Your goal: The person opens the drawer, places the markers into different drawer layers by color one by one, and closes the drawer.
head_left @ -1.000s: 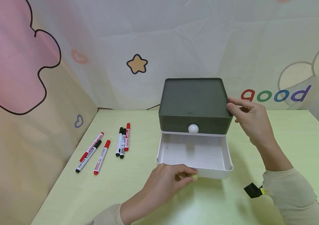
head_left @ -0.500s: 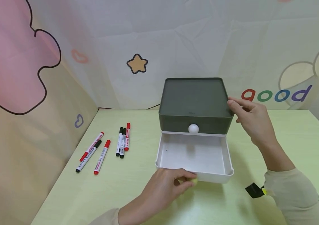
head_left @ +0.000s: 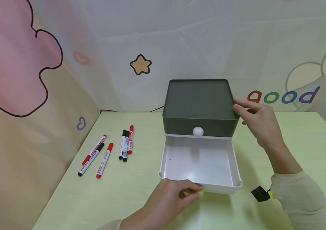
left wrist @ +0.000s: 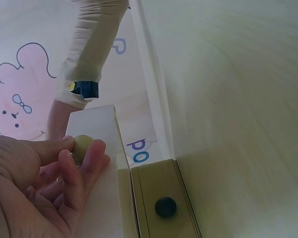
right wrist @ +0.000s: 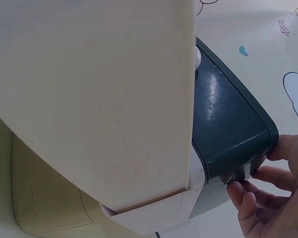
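Observation:
A small desktop drawer unit (head_left: pixel 197 99) with a dark green top section stands at the back of the table. Its white drawer (head_left: pixel 221 189) is pulled far out, its inside bare except for a tiny dark speck. My left hand (head_left: pixel 166 201) pinches this drawer's round yellow-green knob (left wrist: pixel 82 148) between thumb and fingers. My right hand (head_left: pixel 260 123) touches the unit's right side near the upper edge, fingertips against the dark green wall in the right wrist view. Above the drawer, a white knob (head_left: pixel 198 131) sits on the green front. A yellowish lower section (left wrist: pixel 154 183) has a dark knob (left wrist: pixel 165 207).
Left of the unit lie several red-capped and black-capped markers (head_left: pixel 104 160) in two loose groups on the pale green table (head_left: pixel 140 188). A printed cloth backdrop (head_left: pixel 117 83) stands behind. A black tag (head_left: pixel 260 194) sticks out from the right sleeve.
My left hand has drawn the white drawer further out, toward the front edge. My right hand has stayed against the unit's side, and the markers lie as before.

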The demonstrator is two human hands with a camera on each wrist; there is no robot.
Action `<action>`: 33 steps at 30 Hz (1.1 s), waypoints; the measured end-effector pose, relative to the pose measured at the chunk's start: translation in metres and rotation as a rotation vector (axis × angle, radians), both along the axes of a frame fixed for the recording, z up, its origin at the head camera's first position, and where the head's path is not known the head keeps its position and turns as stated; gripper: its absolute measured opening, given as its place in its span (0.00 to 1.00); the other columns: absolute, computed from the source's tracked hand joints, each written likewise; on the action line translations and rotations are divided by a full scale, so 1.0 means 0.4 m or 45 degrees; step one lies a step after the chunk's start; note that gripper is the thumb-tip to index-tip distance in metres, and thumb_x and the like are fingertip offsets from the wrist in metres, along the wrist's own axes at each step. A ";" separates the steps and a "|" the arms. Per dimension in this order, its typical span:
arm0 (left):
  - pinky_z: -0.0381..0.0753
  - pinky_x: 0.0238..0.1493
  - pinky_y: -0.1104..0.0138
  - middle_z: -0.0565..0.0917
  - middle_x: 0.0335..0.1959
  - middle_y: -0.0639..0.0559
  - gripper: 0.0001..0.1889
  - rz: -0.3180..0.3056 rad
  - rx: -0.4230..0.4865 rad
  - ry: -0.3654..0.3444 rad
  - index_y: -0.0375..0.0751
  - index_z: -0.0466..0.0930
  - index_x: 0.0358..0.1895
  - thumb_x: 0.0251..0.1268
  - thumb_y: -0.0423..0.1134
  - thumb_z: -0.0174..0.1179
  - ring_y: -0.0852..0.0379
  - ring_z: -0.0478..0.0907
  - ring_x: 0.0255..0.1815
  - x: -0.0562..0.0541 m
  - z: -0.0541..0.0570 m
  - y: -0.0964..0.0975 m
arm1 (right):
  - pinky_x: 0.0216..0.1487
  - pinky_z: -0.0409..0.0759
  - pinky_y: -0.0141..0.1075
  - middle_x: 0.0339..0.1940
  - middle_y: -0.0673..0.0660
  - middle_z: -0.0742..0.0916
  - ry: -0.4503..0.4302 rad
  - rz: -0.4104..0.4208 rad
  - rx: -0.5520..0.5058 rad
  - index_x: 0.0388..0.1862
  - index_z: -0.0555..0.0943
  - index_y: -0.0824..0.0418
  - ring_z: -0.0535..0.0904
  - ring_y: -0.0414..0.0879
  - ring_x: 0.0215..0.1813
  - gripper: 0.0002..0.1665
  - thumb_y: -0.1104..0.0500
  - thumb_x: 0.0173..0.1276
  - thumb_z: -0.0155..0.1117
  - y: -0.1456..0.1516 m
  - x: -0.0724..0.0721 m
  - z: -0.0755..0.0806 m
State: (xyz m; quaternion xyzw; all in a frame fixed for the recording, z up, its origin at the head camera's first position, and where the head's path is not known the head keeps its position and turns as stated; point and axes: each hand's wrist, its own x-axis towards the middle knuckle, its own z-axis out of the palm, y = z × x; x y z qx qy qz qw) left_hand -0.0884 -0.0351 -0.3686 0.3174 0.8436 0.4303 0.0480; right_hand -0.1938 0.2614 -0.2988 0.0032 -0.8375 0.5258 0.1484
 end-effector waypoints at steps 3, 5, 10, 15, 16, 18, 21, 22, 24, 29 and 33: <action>0.78 0.37 0.80 0.88 0.39 0.70 0.08 0.008 -0.003 0.026 0.51 0.92 0.48 0.69 0.41 0.70 0.77 0.78 0.34 0.002 -0.002 0.000 | 0.37 0.76 0.26 0.49 0.35 0.83 0.005 0.006 -0.011 0.70 0.79 0.60 0.76 0.40 0.43 0.29 0.47 0.77 0.63 0.000 -0.001 0.001; 0.78 0.38 0.80 0.88 0.39 0.70 0.08 0.013 -0.009 0.037 0.52 0.92 0.48 0.69 0.41 0.70 0.77 0.78 0.34 0.005 -0.003 -0.001 | 0.37 0.76 0.26 0.48 0.34 0.83 0.006 0.011 -0.014 0.70 0.79 0.60 0.76 0.40 0.43 0.29 0.48 0.77 0.63 0.000 -0.002 0.001; 0.77 0.37 0.81 0.88 0.38 0.70 0.08 0.022 -0.027 0.039 0.52 0.92 0.48 0.68 0.41 0.70 0.77 0.77 0.32 0.012 -0.004 -0.003 | 0.37 0.76 0.27 0.48 0.35 0.83 -0.007 0.000 -0.001 0.70 0.79 0.59 0.77 0.40 0.44 0.29 0.46 0.77 0.63 -0.002 0.001 0.004; 0.76 0.36 0.82 0.89 0.39 0.67 0.08 0.025 -0.040 0.073 0.52 0.92 0.48 0.69 0.41 0.70 0.79 0.76 0.31 0.019 -0.005 -0.004 | 0.37 0.75 0.28 0.48 0.36 0.83 -0.039 -0.024 0.012 0.70 0.79 0.57 0.77 0.40 0.42 0.31 0.43 0.76 0.64 -0.001 0.001 0.006; 0.76 0.36 0.82 0.89 0.39 0.67 0.08 0.025 -0.043 0.082 0.52 0.92 0.48 0.68 0.41 0.70 0.80 0.76 0.30 0.021 -0.004 -0.005 | 0.37 0.75 0.28 0.48 0.36 0.83 -0.040 -0.028 0.016 0.70 0.80 0.57 0.77 0.40 0.41 0.31 0.42 0.75 0.65 0.000 0.001 0.006; 0.76 0.36 0.83 0.89 0.39 0.67 0.08 0.026 -0.045 0.094 0.52 0.92 0.48 0.68 0.40 0.70 0.81 0.76 0.30 0.024 -0.005 -0.005 | 0.37 0.75 0.28 0.48 0.37 0.83 -0.035 -0.029 0.018 0.70 0.80 0.57 0.77 0.40 0.40 0.31 0.43 0.75 0.65 -0.001 -0.001 0.006; 0.75 0.35 0.83 0.89 0.40 0.68 0.08 0.027 -0.048 0.089 0.52 0.92 0.47 0.68 0.39 0.71 0.82 0.75 0.30 0.031 -0.005 -0.007 | 0.38 0.75 0.28 0.49 0.38 0.83 -0.028 -0.026 0.020 0.70 0.79 0.58 0.77 0.41 0.41 0.31 0.44 0.76 0.65 -0.003 -0.002 0.004; 0.75 0.34 0.83 0.89 0.41 0.68 0.08 0.025 -0.044 0.091 0.52 0.92 0.47 0.67 0.38 0.71 0.83 0.75 0.29 0.033 -0.006 -0.007 | 0.38 0.76 0.28 0.50 0.37 0.83 -0.025 -0.023 0.016 0.70 0.79 0.58 0.77 0.40 0.42 0.30 0.44 0.76 0.65 -0.004 -0.003 0.003; 0.74 0.33 0.84 0.90 0.42 0.68 0.09 0.015 -0.036 0.105 0.52 0.92 0.47 0.67 0.38 0.71 0.84 0.74 0.29 0.039 -0.009 -0.008 | 0.38 0.76 0.27 0.49 0.37 0.83 -0.020 -0.022 0.009 0.70 0.79 0.58 0.77 0.41 0.43 0.30 0.45 0.76 0.65 -0.005 -0.003 0.002; 0.72 0.31 0.85 0.90 0.44 0.66 0.08 -0.022 -0.037 0.138 0.50 0.92 0.47 0.68 0.37 0.71 0.85 0.73 0.29 0.050 -0.012 -0.010 | 0.37 0.76 0.26 0.47 0.35 0.83 -0.008 -0.020 -0.014 0.70 0.80 0.59 0.77 0.41 0.42 0.30 0.46 0.76 0.65 -0.005 -0.004 0.001; 0.73 0.31 0.84 0.90 0.42 0.67 0.08 -0.037 -0.055 0.089 0.51 0.92 0.48 0.68 0.39 0.70 0.85 0.72 0.29 0.054 -0.011 -0.012 | 0.36 0.76 0.26 0.45 0.34 0.83 0.001 -0.024 -0.028 0.69 0.80 0.61 0.77 0.40 0.40 0.30 0.47 0.75 0.66 -0.006 -0.001 0.001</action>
